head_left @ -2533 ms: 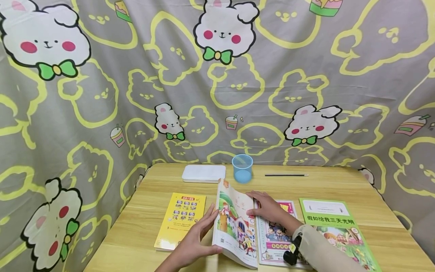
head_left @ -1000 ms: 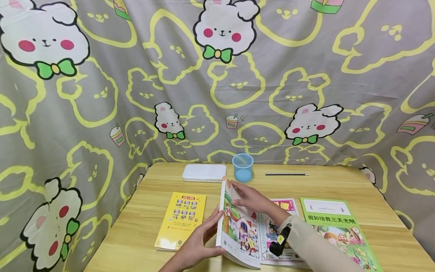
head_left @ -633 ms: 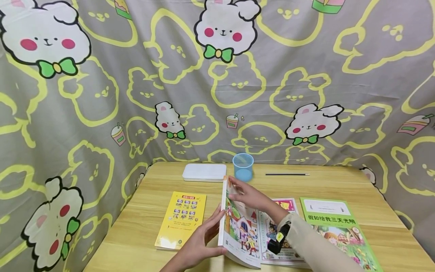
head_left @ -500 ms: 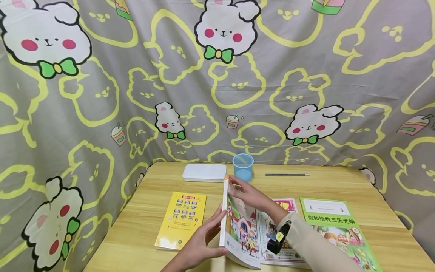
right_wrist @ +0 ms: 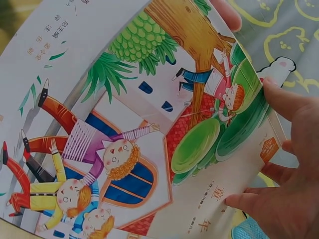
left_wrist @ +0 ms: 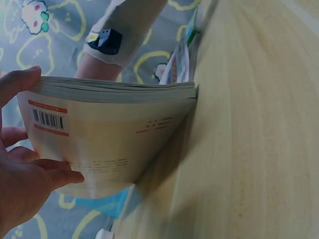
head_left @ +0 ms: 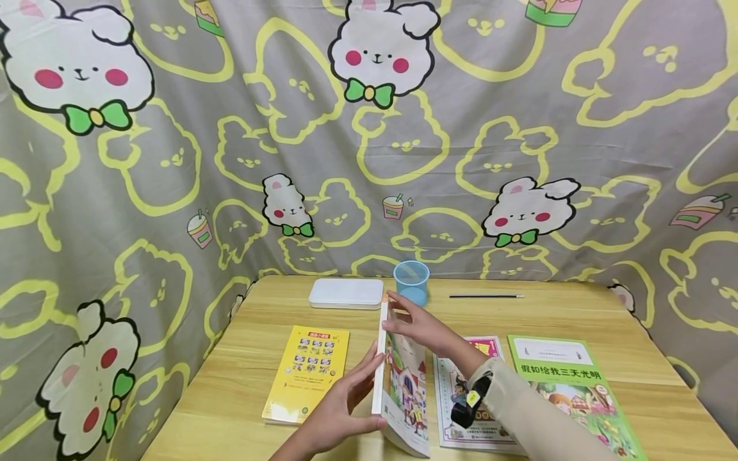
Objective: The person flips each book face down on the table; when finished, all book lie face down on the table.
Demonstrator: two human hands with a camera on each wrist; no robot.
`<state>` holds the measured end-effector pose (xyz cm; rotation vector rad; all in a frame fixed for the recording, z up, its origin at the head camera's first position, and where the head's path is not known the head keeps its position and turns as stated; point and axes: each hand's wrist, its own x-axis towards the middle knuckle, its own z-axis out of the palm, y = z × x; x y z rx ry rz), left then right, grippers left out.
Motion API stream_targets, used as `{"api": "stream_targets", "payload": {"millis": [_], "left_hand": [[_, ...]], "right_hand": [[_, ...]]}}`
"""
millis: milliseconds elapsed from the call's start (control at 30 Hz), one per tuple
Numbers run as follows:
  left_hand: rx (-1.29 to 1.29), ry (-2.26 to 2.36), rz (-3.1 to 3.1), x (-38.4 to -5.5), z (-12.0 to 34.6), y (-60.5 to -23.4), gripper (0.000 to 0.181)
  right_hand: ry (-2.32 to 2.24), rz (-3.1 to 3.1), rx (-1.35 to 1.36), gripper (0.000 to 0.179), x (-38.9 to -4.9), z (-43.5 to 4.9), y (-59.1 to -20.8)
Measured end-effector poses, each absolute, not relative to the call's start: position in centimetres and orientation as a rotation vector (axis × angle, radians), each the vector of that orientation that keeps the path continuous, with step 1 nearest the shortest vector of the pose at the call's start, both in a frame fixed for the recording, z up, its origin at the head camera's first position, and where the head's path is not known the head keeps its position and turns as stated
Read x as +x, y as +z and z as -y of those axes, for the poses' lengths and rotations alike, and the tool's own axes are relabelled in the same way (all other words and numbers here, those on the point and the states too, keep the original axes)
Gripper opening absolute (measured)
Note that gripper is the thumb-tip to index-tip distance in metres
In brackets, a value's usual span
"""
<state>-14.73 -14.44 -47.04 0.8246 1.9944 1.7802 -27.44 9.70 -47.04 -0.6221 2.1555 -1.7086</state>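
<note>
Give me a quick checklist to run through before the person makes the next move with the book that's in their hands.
1. Left hand gripping the picture-covered book: ok.
2. Right hand touching its far end: ok.
3. Picture-covered book lying flat: not ok; it stands on edge, spine up.
4. Yellow book flat on the table: ok.
5. Blue cup upright: ok.
6. Gap between right hand and cup: cannot tell; they overlap in the head view.

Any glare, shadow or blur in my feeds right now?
Head view: evenly lit, white glare on the near end of the yellow rectangular paper book; left wrist view: dimmer, soft shadow on the pale wooden table beside the thick illustrated paperback; right wrist view: also dim, background at the top-left corner blurred.
</note>
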Motion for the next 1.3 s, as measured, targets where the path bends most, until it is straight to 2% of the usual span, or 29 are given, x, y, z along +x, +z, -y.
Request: {"api": "stream_targets", "payload": {"millis": [633, 1300], "left_hand": [[0.861, 1.724, -2.055, -15.0, 16.0, -45.4, 0.090], [0.886, 1.652, -2.124, -15.0, 17.4, -44.5, 0.089]], "right_hand": [[-1.829, -2.069, -0.695, 0.084, -28.1, -8.1, -46.6], [-2.019, -1.843, -0.641, 0.080, -27.9, -6.1, -46.7]]}}
